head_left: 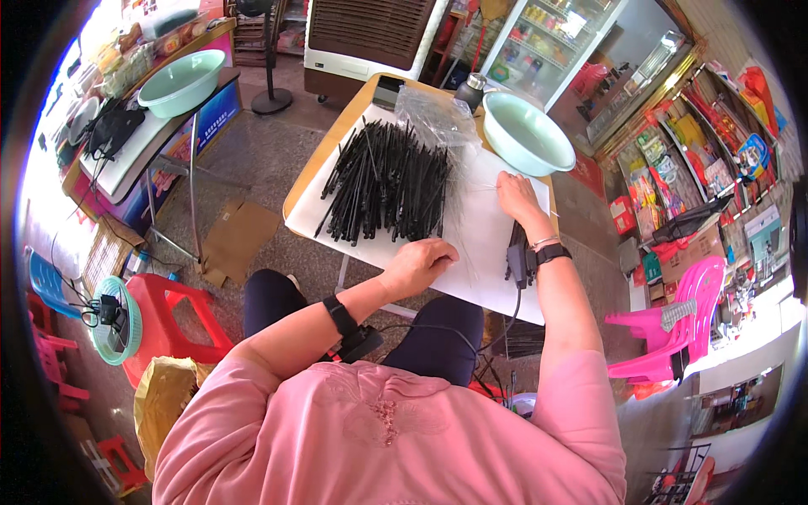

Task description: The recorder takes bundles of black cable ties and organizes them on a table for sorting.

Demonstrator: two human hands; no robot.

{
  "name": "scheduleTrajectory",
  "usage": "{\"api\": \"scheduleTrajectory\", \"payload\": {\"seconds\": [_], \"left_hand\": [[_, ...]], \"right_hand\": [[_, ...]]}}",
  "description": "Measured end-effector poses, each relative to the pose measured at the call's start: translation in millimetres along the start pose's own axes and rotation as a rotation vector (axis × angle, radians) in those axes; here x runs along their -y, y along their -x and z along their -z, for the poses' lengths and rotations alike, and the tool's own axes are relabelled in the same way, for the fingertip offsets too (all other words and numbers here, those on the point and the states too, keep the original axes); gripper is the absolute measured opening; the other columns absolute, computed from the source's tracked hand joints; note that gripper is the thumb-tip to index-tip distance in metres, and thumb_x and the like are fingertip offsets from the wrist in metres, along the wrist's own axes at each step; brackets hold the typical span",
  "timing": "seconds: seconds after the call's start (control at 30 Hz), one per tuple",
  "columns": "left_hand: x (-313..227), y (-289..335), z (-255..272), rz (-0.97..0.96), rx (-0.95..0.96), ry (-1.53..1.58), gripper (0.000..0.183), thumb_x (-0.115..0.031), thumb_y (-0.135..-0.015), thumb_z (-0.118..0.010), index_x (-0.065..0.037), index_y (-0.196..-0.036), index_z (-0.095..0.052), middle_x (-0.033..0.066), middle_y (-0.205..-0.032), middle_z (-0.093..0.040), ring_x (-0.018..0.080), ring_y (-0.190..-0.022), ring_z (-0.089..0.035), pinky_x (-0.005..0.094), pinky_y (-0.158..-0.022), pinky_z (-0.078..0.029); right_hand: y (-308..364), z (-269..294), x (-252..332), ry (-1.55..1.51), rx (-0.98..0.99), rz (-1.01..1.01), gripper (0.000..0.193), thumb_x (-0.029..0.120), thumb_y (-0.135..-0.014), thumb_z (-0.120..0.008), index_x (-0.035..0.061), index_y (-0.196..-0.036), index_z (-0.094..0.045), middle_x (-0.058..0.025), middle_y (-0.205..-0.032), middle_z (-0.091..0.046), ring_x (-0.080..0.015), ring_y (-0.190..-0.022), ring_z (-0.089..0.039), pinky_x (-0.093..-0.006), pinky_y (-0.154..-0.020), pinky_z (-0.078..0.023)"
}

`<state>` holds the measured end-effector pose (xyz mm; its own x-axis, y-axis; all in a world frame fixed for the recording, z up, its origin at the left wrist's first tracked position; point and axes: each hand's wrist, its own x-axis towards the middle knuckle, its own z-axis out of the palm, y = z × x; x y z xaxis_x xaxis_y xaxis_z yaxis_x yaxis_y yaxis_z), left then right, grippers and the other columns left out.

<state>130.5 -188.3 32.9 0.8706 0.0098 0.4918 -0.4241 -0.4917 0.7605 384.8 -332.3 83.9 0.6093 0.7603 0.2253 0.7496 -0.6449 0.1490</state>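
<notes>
A large heap of thin black sticks (387, 185), perhaps cable ties or stems, lies on the white-covered table (505, 278). Close to its near edge, my left hand (418, 264) has its fingers curled together; whatever they may hold is too small to make out. Farther right, my right hand (517, 199) reaches down to the white surface with its fingers drawn together, beside some fine pale strands (480, 185). Its fingertips hide anything pinched there. Next to my right wrist lies a small bundle of black pieces (512, 257). Both wrists wear black bands.
Beyond my right hand stands a pale green basin (528, 135). Clear plastic bags (433, 109), a phone (387, 91) and a dark bottle (471, 88) are at the table's far end. A red stool (172, 324) is at left, pink chairs (673, 324) at right. A black cable (438, 326) crosses my lap.
</notes>
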Motion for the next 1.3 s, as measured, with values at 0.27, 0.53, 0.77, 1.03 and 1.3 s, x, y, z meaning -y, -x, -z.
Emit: {"api": "scheduleTrajectory", "payload": {"seconds": [0.27,0.53,0.77,1.03,1.3], "left_hand": [[-1,-2,0,-0.017,-0.011,-0.007,0.012,-0.007,-0.082,-0.06,-0.002,-0.093,-0.061,0.0116,-0.087,-0.062,0.028,-0.081,-0.063,0.0347,-0.071,-0.05],[3,1,-3,-0.015,-0.035,-0.025,0.012,-0.008,-0.082,-0.061,-0.003,-0.093,-0.061,0.0109,-0.087,-0.062,0.0274,-0.08,-0.063,0.0347,-0.071,-0.05],[1,2,-2,-0.012,-0.038,-0.037,0.012,-0.01,-0.083,-0.061,-0.003,-0.093,-0.061,0.0103,-0.087,-0.062,0.0259,-0.079,-0.063,0.0336,-0.07,-0.05],[4,2,2,-0.004,-0.026,0.02,0.011,-0.008,-0.082,-0.061,-0.003,-0.092,-0.061,0.011,-0.086,-0.062,0.0269,-0.079,-0.063,0.0339,-0.07,-0.05],[8,3,2,-0.091,-0.028,0.091,0.013,-0.004,-0.079,-0.061,-0.003,-0.092,-0.062,0.0121,-0.086,-0.061,0.0285,-0.08,-0.063,0.0363,-0.071,-0.05]], "right_hand": [[-16,51,-13,-0.14,-0.148,0.134,0.009,0.012,-0.081,-0.055,0.0065,-0.08,-0.063,-0.0103,-0.081,-0.063,-0.0307,-0.088,-0.056,-0.0433,-0.081,-0.044],[-26,74,-10,-0.172,0.011,0.272,0.008,0.014,-0.079,-0.061,0.0103,-0.079,-0.068,-0.0036,-0.08,-0.064,-0.024,-0.091,-0.054,-0.0417,-0.096,-0.036],[-37,68,8,0.164,-0.248,0.255,0.012,0.012,-0.076,-0.058,0.0037,-0.078,-0.065,-0.0121,-0.092,-0.056,-0.0267,-0.094,-0.051,-0.0399,-0.088,-0.038],[-14,37,22,0.063,-0.488,0.092,0.019,0.01,-0.08,-0.054,0.0005,-0.096,-0.055,-0.0174,-0.095,-0.053,-0.0336,-0.094,-0.052,-0.0443,-0.08,-0.043],[68,-13,82,-0.284,-0.195,-0.114,0.018,0.011,-0.083,-0.053,0.0002,-0.096,-0.058,-0.0192,-0.101,-0.056,-0.0373,-0.096,-0.053,-0.0444,-0.084,-0.044]]}}
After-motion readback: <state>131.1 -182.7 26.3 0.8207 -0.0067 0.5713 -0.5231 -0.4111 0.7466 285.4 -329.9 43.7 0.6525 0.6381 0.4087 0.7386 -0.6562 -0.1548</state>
